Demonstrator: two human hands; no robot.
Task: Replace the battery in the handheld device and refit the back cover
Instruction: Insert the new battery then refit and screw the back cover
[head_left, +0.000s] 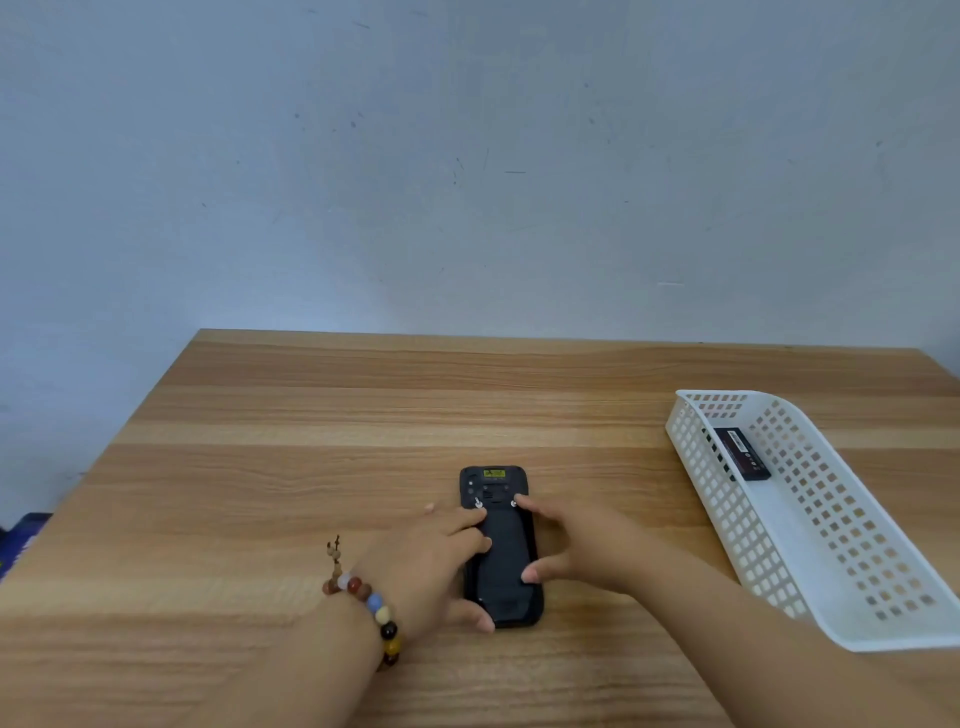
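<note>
A black handheld device (500, 545) lies face down on the wooden table (311, 441), its back cover (501, 571) on it, with a yellow label near its far end. My left hand (436, 558) rests on its left side, the index fingertip at the left silver latch and the thumb at the near left corner. My right hand (571, 545) lies on the right side, index fingertip at the right latch, thumb pressing on the cover's middle. A black battery (742, 453) lies in the white basket (831, 587).
The white perforated basket stands at the table's right, slanting toward me. A bead bracelet (371, 605) circles my left wrist. A pale wall rises behind the table's far edge. Something dark blue (21, 535) shows past the table's left edge.
</note>
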